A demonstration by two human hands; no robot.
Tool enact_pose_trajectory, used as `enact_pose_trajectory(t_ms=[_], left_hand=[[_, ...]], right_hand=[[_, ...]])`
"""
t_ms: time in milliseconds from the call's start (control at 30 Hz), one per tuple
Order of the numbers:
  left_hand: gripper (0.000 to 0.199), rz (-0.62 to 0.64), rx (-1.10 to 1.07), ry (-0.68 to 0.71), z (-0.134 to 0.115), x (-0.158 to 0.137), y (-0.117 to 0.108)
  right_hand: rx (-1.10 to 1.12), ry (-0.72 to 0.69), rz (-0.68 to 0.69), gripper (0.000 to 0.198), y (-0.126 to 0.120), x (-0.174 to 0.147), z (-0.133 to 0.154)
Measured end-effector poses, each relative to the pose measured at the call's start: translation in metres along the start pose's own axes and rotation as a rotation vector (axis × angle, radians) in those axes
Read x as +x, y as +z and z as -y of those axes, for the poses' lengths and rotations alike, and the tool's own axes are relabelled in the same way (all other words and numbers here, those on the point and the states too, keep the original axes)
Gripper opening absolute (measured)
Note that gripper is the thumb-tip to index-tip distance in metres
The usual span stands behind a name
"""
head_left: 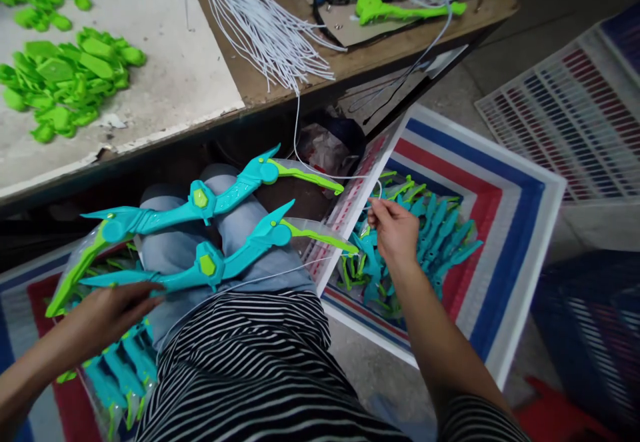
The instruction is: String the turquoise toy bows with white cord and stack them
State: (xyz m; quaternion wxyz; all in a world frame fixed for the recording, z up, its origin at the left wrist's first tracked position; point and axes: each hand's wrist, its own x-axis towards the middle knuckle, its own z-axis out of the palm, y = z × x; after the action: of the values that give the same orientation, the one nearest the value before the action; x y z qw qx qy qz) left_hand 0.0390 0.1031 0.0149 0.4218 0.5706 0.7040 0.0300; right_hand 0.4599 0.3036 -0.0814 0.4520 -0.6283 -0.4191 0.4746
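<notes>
Two turquoise toy bows with lime-green tips lie across my lap, the far toy bow [175, 214] and the near toy bow [245, 261]. My left hand [117, 309] is closed at the left limb of the near bow, its fingers partly hidden. A thin white string [273, 275] runs from that bow's right tip back along its near side. Over the rim of the right-hand crate, my right hand [395, 229] pinches a white cord [330, 177] whose other end trails up toward the table.
Striped crates [530, 215] of more bows stand on both sides of my legs. On the worktable [170, 75] lie green plastic parts [75, 72], a bundle of white cords [270, 35] and a green piece [405, 10]. A slatted crate [575, 109] is at far right.
</notes>
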Motion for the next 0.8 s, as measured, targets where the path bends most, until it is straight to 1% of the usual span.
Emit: enact_pose_trajectory(t_ms=[33,67,133,167,200,233,267,333,433,533,600,700,800], left_hand=[[0.028,-0.091,-0.003,0.033,-0.024,0.022,-0.005],[0.036,-0.145,-0.025,0.076,-0.048,0.045,-0.006],[0.049,-0.181,-0.114,0.177,-0.091,0.090,0.002],[0.054,-0.146,-0.174,0.221,-0.109,0.110,0.010],[0.056,-0.079,-0.241,0.244,-0.121,0.126,0.019],[0.055,-0.018,-0.290,0.257,-0.130,0.139,0.027],[0.054,0.037,-0.335,0.258,-0.135,0.148,0.035],[0.050,0.103,-0.407,0.234,-0.137,0.157,0.044],[0.045,0.145,-0.493,0.175,-0.132,0.164,0.049],[0.034,0.167,-0.576,0.103,-0.135,0.181,0.055],[0.027,0.196,-0.657,0.044,-0.142,0.200,0.063],[0.020,0.277,-0.800,-0.045,-0.158,0.230,0.082],[0.023,0.430,-0.975,-0.090,-0.175,0.255,0.100]], right_hand=[[-0.047,-0.042,-0.010,0.034,0.006,0.006,0.003],[-0.098,-0.082,-0.014,0.035,0.012,0.011,0.005],[-0.192,-0.152,0.003,0.036,0.023,0.018,0.007],[-0.230,-0.182,0.018,0.036,0.026,0.021,0.007],[-0.260,-0.209,0.032,0.035,0.029,0.022,0.006],[-0.282,-0.230,0.043,0.035,0.031,0.024,0.006],[-0.296,-0.243,0.053,0.035,0.032,0.025,0.004],[-0.303,-0.239,0.074,0.034,0.032,0.027,0.002],[-0.288,-0.202,0.092,0.034,0.032,0.029,-0.003],[-0.269,-0.187,0.079,0.033,0.034,0.032,-0.005],[-0.269,-0.180,0.080,0.032,0.034,0.033,-0.006],[-0.298,-0.179,0.098,0.031,0.035,0.033,-0.005],[-0.362,-0.233,0.111,0.032,0.034,0.032,-0.005]])
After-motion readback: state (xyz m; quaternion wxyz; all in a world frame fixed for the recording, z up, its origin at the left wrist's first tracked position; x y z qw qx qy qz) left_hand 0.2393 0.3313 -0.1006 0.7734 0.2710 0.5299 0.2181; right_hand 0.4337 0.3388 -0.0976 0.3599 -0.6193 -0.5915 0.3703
